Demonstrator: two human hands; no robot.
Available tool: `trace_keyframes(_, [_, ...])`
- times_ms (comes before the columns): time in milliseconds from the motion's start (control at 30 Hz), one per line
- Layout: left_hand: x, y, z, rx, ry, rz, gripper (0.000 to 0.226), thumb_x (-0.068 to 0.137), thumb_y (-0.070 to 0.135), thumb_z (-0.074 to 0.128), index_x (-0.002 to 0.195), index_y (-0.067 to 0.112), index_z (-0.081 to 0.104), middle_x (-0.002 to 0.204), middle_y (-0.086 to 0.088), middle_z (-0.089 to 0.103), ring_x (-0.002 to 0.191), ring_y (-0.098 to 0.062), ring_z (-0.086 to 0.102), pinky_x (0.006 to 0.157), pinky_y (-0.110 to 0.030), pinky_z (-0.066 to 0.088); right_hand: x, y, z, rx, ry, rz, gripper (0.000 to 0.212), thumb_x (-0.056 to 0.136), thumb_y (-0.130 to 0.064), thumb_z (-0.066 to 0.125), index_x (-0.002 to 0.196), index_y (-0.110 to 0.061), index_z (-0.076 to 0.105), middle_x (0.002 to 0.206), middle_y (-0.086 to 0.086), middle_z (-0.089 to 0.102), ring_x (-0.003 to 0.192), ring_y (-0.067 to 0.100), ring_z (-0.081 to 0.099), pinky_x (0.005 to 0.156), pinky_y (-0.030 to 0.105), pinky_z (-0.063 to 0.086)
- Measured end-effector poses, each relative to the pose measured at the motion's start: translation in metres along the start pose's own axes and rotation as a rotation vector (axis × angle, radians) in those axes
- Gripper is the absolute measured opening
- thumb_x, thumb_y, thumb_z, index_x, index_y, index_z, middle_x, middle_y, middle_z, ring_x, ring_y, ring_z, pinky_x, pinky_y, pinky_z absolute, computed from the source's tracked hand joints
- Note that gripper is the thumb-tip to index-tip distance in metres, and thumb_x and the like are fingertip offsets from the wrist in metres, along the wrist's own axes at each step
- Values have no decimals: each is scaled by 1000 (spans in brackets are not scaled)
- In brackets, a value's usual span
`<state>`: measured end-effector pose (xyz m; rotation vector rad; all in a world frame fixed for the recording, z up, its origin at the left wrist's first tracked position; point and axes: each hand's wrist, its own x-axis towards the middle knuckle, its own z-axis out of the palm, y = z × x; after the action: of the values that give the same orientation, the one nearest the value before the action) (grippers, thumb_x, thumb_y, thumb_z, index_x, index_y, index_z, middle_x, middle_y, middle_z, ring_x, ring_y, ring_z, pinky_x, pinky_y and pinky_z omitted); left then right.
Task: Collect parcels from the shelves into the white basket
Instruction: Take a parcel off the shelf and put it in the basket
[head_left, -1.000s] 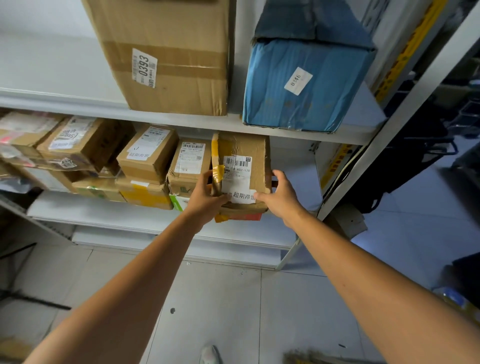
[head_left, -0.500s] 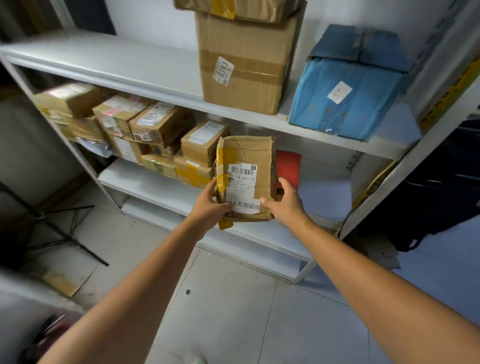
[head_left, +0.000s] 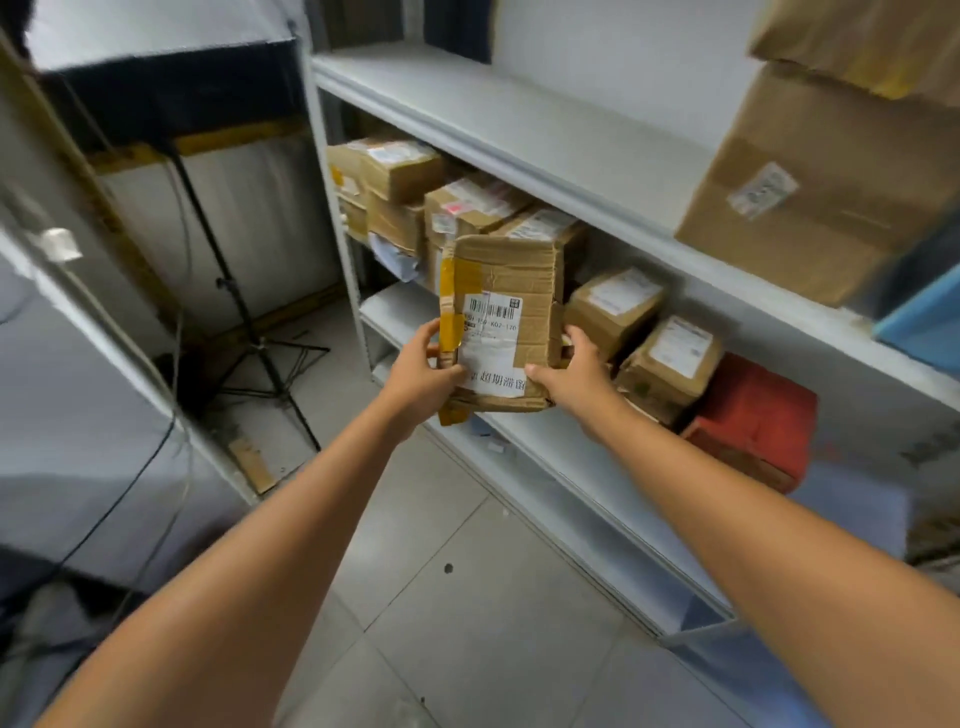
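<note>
left grip (head_left: 421, 366): thumb on the labelled face, fingers curled round the taped left edge of the parcel (head_left: 506, 322).
right grip (head_left: 576, 374): grasps the parcel's lower right corner, thumb in front, fingers round the edge.
parcel: upright in the air, just in front of the shelf (head_left: 571, 467), clear of the stacked boxes (head_left: 613, 306) behind.
white basket: not in view.
risk: the crumpled cardboard may buckle or the loose yellow tape peel, so the parcel slips; turning could catch the tripod (head_left: 249, 332).
</note>
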<state>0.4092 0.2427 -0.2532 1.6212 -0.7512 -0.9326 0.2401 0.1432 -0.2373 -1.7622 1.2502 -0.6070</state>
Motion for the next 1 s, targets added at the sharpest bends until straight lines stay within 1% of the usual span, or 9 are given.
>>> trace_keyframes(133, [2, -1, -57, -1, 97, 15, 60, 83, 1, 67, 129, 36, 48, 107, 8, 61, 98, -14, 66, 84, -40, 60, 18, -34, 51, 10, -121, -53, 53, 86, -7, 73, 134, -16, 51, 112, -5, 59, 103, 15, 59, 81, 25, 47])
trace_keyframes(333, [-11, -20, -122, -38, 266, -37, 72, 81, 4, 72, 142, 28, 43, 116, 2, 61, 103, -15, 65, 86, -42, 60, 26, -65, 114, 33, -311, -161, 40, 84, -6, 73, 114, -26, 55, 110, -4, 67, 102, 16, 64, 93, 37, 54])
trace_keyframes(400, [-18, -27, -138, -48, 322, -54, 74, 80, 7, 73, 144, 27, 41, 122, -2, 60, 108, -19, 64, 87, -45, 59, 27, -72, 133, 38, -369, -200, 40, 85, -6, 72, 118, -22, 58, 109, -5, 68, 101, 14, 64, 88, 30, 53])
trace_keyframes(500, [-30, -34, -157, -46, 435, -80, 76, 82, 7, 74, 147, 26, 38, 126, -2, 56, 114, -23, 60, 90, -48, 57, 26, -83, 158, 67, -465, -236, 44, 86, -3, 71, 125, -18, 58, 103, -14, 66, 94, 0, 63, 76, 13, 50])
trace_keyframes(533, [-35, -36, -161, -49, 472, -85, 76, 82, 6, 73, 146, 25, 38, 125, -1, 57, 114, -23, 60, 91, -49, 56, 26, -86, 166, 77, -505, -241, 45, 86, -3, 70, 127, -18, 58, 103, -15, 66, 93, -2, 63, 78, 15, 52])
trace_keyframes(633, [-48, -43, -170, -49, 584, -119, 70, 86, 2, 69, 146, 23, 40, 115, 5, 61, 110, -21, 63, 92, -48, 56, 28, -92, 189, 117, -634, -252, 46, 85, -9, 73, 126, -24, 57, 106, -14, 68, 100, 3, 65, 90, 30, 56])
trace_keyframes(733, [-62, -52, -168, -37, 698, -166, 64, 87, 6, 70, 142, 24, 43, 116, 7, 60, 111, -21, 62, 93, -47, 56, 32, -93, 206, 136, -743, -262, 42, 88, -23, 74, 125, -29, 55, 105, -19, 66, 102, 4, 64, 91, 34, 56])
trace_keyframes(867, [-89, -67, -151, -24, 889, -239, 66, 87, 16, 73, 143, 29, 41, 126, 8, 57, 116, -17, 57, 95, -38, 53, 31, -91, 223, 42, -855, -340, 44, 89, -17, 70, 129, -26, 54, 101, -21, 61, 103, 10, 63, 90, 38, 56])
trace_keyframes(1000, [-123, -81, -128, -74, 1074, -250, 60, 83, 29, 77, 136, 33, 48, 130, 8, 61, 116, -16, 59, 99, -45, 53, 15, -85, 235, -28, -996, -402, 44, 88, -16, 70, 127, -29, 54, 105, -18, 64, 104, 10, 63, 93, 42, 56])
